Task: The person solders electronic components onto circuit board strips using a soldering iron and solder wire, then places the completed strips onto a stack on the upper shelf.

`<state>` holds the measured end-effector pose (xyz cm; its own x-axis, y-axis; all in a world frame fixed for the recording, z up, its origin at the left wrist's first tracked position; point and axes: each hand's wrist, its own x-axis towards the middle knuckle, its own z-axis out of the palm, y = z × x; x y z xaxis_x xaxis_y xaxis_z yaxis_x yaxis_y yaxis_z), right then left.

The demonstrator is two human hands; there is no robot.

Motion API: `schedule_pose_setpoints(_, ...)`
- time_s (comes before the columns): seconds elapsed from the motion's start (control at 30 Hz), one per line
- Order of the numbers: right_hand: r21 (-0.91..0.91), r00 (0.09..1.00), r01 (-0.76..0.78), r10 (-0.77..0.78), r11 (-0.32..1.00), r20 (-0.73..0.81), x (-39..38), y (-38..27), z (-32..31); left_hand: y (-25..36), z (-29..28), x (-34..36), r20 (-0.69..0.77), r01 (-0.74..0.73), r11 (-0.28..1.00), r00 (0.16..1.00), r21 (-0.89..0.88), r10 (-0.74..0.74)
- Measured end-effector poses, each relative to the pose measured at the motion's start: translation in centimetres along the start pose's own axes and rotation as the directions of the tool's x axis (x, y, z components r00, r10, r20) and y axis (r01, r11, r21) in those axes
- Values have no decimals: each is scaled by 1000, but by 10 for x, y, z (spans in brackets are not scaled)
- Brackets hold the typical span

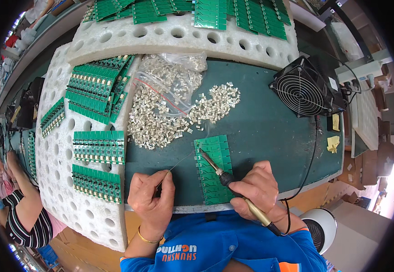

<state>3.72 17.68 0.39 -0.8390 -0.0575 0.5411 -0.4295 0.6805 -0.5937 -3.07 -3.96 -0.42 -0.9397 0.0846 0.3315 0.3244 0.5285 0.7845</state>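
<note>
A green circuit board panel (pixel 215 174) lies on the dark green table in front of me, with pins along its left edge. My right hand (pixel 256 190) grips a soldering iron (pixel 226 177), whose tip meets or hovers just over the panel's upper left part. Between the pinched thumb and fingers of my left hand (pixel 152 196) runs a thin solder wire (pixel 181 161), its far end reaching toward the iron's tip. Beyond the panel, small white connectors (pixel 217 103) lie in a heap, partly in and around a clear plastic bag (pixel 172 81).
White foam boards (pixel 61 167) stand at the left and far side, bearing stacked green circuit panels (pixel 98 147). A black fan (pixel 302 90) sits at the far right. The iron's cord (pixel 312 167) crosses the table's right side. Another person's arm (pixel 24 186) shows at the far left.
</note>
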Motion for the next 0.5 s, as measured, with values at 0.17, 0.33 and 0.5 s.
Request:
schedule_pose_setpoints(0.17, 10, 1000, -2, 2, 1000, -13, 1, 1, 2, 1, -1, 0, 11, 13, 1000, 1000, 16, -13)
schedule_pose_setpoints(0.33, 16, 1000, -8, 8, 1000, -17, 2, 1, 2, 1, -1, -1, 15, 14, 1000, 1000, 24, -14)
schedule_pose_setpoints(0.5, 16, 1000, -3, 3, 1000, -18, 2, 1, 2, 1, -1, -2, 17, 10, 999, 1000, 36, -11)
